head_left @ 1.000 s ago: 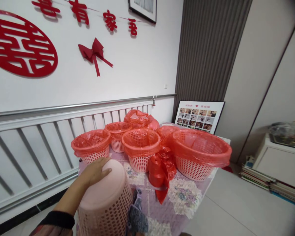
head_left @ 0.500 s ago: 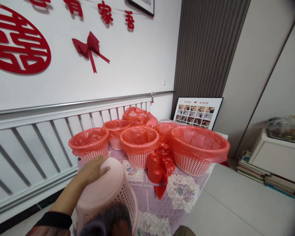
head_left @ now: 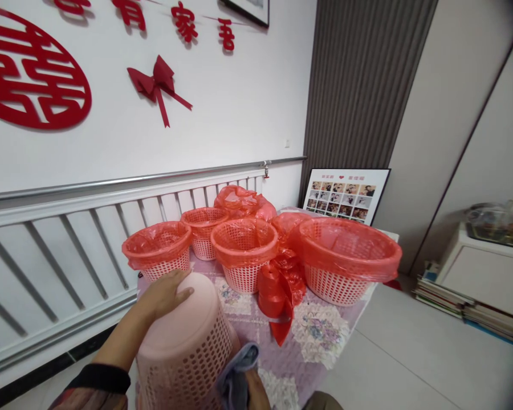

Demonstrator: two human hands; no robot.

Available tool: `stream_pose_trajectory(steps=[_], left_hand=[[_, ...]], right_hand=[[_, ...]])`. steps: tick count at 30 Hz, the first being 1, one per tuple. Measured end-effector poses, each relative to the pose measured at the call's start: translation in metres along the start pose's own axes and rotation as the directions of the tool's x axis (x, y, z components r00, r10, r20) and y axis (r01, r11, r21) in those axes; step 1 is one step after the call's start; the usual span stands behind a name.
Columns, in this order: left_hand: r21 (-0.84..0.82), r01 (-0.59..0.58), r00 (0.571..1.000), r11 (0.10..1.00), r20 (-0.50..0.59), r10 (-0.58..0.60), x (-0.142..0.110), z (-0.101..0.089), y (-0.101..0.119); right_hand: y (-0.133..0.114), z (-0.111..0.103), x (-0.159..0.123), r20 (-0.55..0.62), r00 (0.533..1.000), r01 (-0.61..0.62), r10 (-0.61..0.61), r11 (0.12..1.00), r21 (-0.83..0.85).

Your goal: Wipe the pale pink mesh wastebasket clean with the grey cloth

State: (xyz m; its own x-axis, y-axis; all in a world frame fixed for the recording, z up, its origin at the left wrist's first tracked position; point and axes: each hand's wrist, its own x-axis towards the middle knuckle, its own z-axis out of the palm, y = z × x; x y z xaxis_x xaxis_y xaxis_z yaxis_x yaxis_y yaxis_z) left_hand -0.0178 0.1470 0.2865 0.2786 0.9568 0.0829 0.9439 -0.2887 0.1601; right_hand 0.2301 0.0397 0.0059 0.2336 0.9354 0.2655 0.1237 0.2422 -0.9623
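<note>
An upturned pink perforated basket (head_left: 188, 353) stands at the near end of the table. My left hand (head_left: 165, 296) lies on its flat bottom, fingers curled over the edge. My right hand (head_left: 256, 390) shows only partly at the lower edge of the picture, closed on a grey cloth (head_left: 237, 373) held against the basket's side.
Several pink baskets lined with red plastic bags (head_left: 243, 250) stand on the floral purple tablecloth (head_left: 316, 336), the largest (head_left: 346, 256) at the right. Red ribbon (head_left: 277, 293) lies between them. A white railing (head_left: 68, 228) runs along the left; a photo frame (head_left: 346, 193), a cabinet (head_left: 483, 273) and stacked books (head_left: 461, 310) are at the right.
My right hand with the grey cloth has moved from the front of the basket to its right side. The left hand stays on the basket.
</note>
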Motion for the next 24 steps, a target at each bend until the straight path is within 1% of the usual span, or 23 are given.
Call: stream_pose_trajectory(steps=[2,3,5,6,8,9,10,11,12,13,14,15,16,18,19,21,22,23,24], left_hand=[[-0.004,-0.001,1.0,1.0,-0.004,0.001,0.0,-0.001,0.0],[-0.006,0.0,1.0,1.0,-0.004,0.0,0.0,-0.001,0.001],[-0.007,0.003,1.0,1.0,-0.003,-0.003,0.0,-0.001,0.0],[-0.008,0.005,1.0,1.0,-0.003,-0.005,0.0,0.0,0.0],[-0.009,0.005,1.0,1.0,-0.002,-0.005,0.001,0.001,-0.001],[-0.011,0.005,1.0,1.0,-0.002,-0.005,0.002,0.001,-0.002],[-0.012,0.002,1.0,1.0,-0.002,-0.002,0.002,0.002,-0.002],[-0.015,-0.002,1.0,1.0,-0.002,0.002,0.003,0.002,-0.003],[-0.018,-0.006,1.0,1.0,-0.004,0.006,0.003,0.002,-0.003],[-0.02,-0.009,1.0,1.0,-0.006,0.009,0.004,0.003,-0.004],[-0.022,-0.011,1.0,1.0,-0.008,0.011,0.004,0.003,-0.004],[-0.024,-0.011,1.0,1.0,-0.01,0.011,0.004,0.003,-0.004],[-0.025,-0.01,1.0,1.0,-0.011,0.01,0.004,0.003,-0.004],[-0.026,-0.007,1.0,1.0,-0.011,0.007,0.003,0.002,-0.003],[-0.026,-0.007,1.0,1.0,-0.009,0.007,0.003,0.002,-0.003],[-0.026,0.0,1.0,1.0,-0.007,-0.001,0.002,0.002,-0.002],[-0.026,0.004,1.0,1.0,-0.006,-0.005,0.002,0.002,-0.002],[-0.026,0.007,1.0,1.0,-0.006,-0.007,0.002,0.002,-0.002],[-0.025,0.007,1.0,1.0,-0.006,-0.007,0.002,0.002,-0.002]], right_hand=[[-0.004,0.0,0.015,-0.028,0.999,-0.047,0.047,0.999,-0.001],[-0.013,0.002,0.023,-0.027,0.997,-0.07,0.069,0.998,-0.002],[-0.045,0.011,0.037,-0.008,0.997,-0.072,0.072,0.997,0.005],[-0.066,0.017,0.042,0.015,0.999,-0.028,0.028,0.999,0.027],[-0.11,0.028,0.049,0.022,0.998,0.062,-0.064,0.997,0.052],[-0.129,0.033,0.05,0.037,0.988,0.144,-0.147,0.988,0.059],[-0.144,0.037,0.05,0.04,0.97,0.237,-0.24,0.969,0.063],[-0.154,0.04,0.049,0.043,0.943,0.327,-0.33,0.943,0.07],[-0.158,0.042,0.047,0.043,0.913,0.401,-0.405,0.913,0.076],[-0.156,0.044,0.045,0.034,0.891,0.45,-0.453,0.89,0.079],[-0.149,0.045,0.043,0.018,0.884,0.464,-0.466,0.883,0.077],[-0.137,0.045,0.042,0.002,0.899,0.437,-0.438,0.897,0.068],[-0.121,0.044,0.041,-0.008,0.928,0.373,-0.373,0.926,0.057],[-0.083,0.039,0.04,-0.021,0.984,0.176,-0.176,0.984,0.034],[-0.062,0.036,0.04,-0.021,0.997,0.07,-0.069,0.997,0.027],[-0.027,0.027,0.039,-0.047,0.995,-0.092,0.092,0.996,0.01],[-0.015,0.023,0.039,-0.065,0.988,-0.137,0.137,0.991,0.004],[-0.008,0.019,0.04,-0.078,0.983,-0.168,0.168,0.986,-0.002],[-0.006,0.017,0.041,-0.08,0.979,-0.186,0.186,0.982,-0.002]])
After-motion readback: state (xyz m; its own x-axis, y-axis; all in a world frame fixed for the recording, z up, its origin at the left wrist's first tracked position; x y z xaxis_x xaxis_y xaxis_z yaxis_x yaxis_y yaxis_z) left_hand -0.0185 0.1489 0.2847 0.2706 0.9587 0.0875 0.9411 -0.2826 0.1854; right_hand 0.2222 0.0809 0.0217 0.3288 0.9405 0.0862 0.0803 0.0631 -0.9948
